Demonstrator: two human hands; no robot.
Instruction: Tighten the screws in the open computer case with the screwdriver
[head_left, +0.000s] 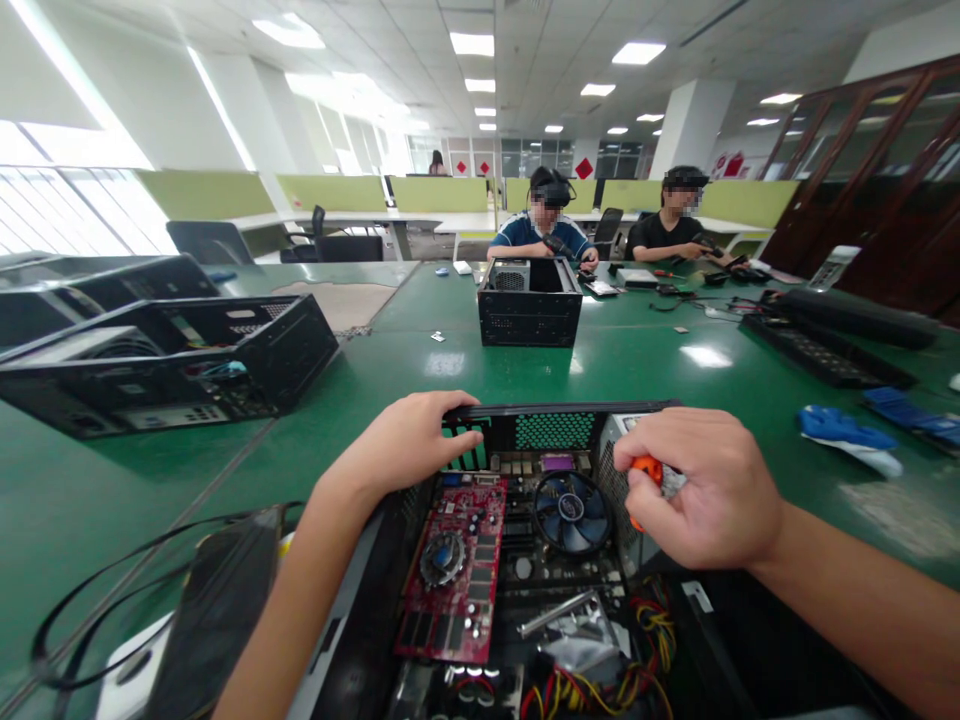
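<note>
An open black computer case [570, 408] lies in front of me, its inside facing up. My left hand [416, 440] grips the case's far rim at the left, fingers over the edge and thumb on the inner side. My right hand [701, 490] is closed in a fist around an orange-handled screwdriver [646, 467], above the silver power supply [630, 535]; the tool's shaft is hidden. Inside the case are a red graphics card [469, 560] at the left and a black CPU fan [571, 510]. Several coloured cables [652, 630] and a silver metal piece [574, 625] lie nearer me.
Another open case [277, 375] stands on the green table at the left, and a smaller one [529, 318] stands ahead. Blue-and-white gloves [847, 430] and black panels [817, 350] lie at the right. Two people [544, 225] sit across the table. A cable [97, 590] loops at near left.
</note>
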